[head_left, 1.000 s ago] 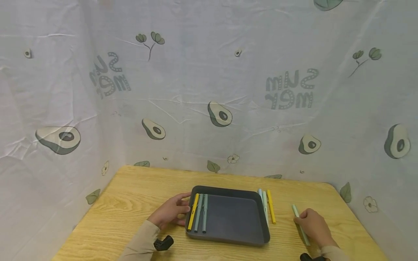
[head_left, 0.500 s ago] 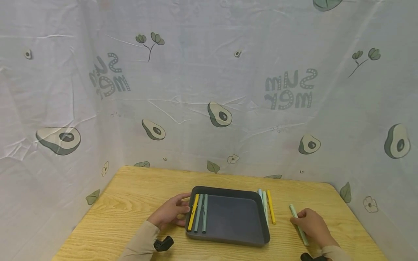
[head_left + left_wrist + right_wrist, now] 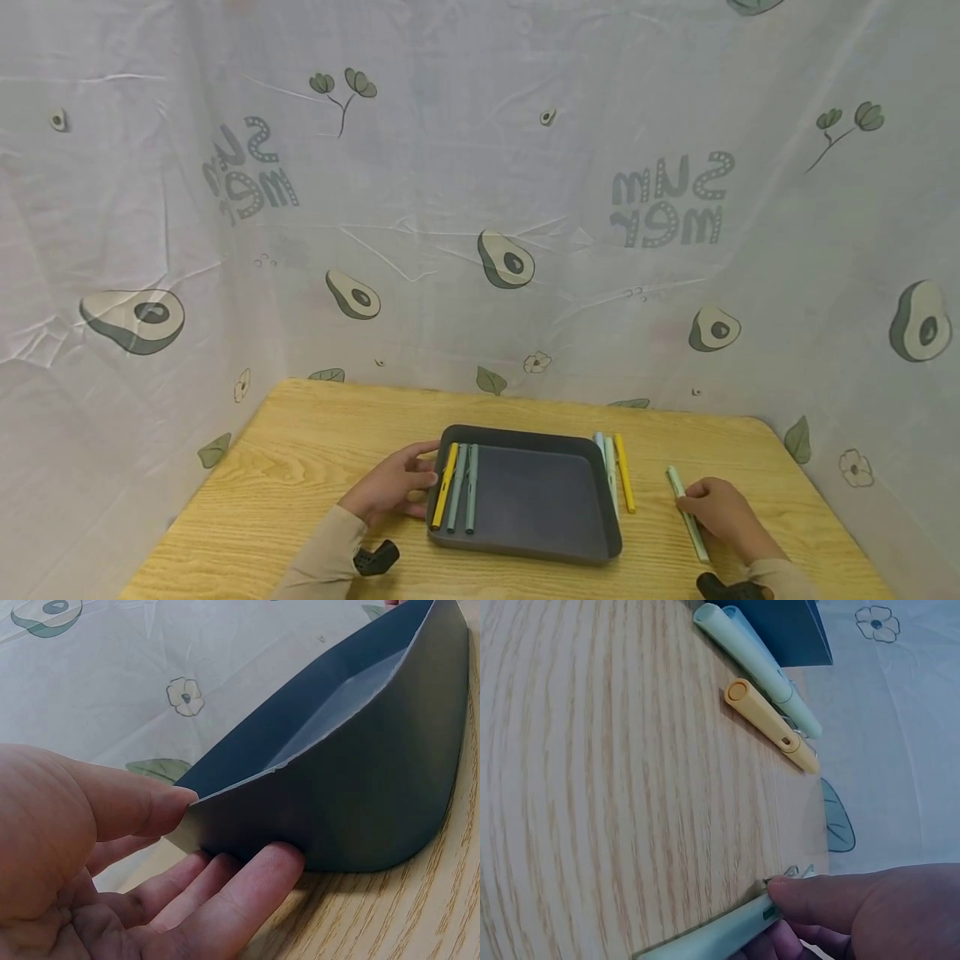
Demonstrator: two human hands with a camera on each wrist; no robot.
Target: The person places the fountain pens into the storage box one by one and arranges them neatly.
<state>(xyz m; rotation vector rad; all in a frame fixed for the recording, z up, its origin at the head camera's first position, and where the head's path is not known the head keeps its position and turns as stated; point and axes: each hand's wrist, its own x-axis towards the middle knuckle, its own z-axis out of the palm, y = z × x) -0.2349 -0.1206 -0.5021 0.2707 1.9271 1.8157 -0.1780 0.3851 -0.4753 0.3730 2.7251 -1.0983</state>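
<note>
In the head view, my left hand (image 3: 393, 482) touches the left side of a dark grey tray (image 3: 543, 552). The left wrist view has the thumb (image 3: 171, 811) at the tray's rim and the other fingers (image 3: 274, 862) loosely extended by its outer wall. Inside, along the left wall, lie a yellow pen (image 3: 446, 485) and two grey-green pens (image 3: 457, 487). To the tray's right, my right hand (image 3: 720, 510) pinches a pale green pen (image 3: 687, 517) between thumb and fingers. The right wrist view shows it near its clip, the pen low along the wooden tabletop.
Just outside the tray's right wall lie a light blue pen (image 3: 598, 442), a pale green pen (image 3: 611, 467) and another yellow pen (image 3: 625, 475). They rest on the wooden table (image 3: 337, 433). A white avocado-print cloth (image 3: 450, 167) hangs behind and at both sides.
The pale green pen in my right hand has tilted and shifted slightly, with the thumb still on it. My left hand and the tray stay in place; the head view tips a little.
</note>
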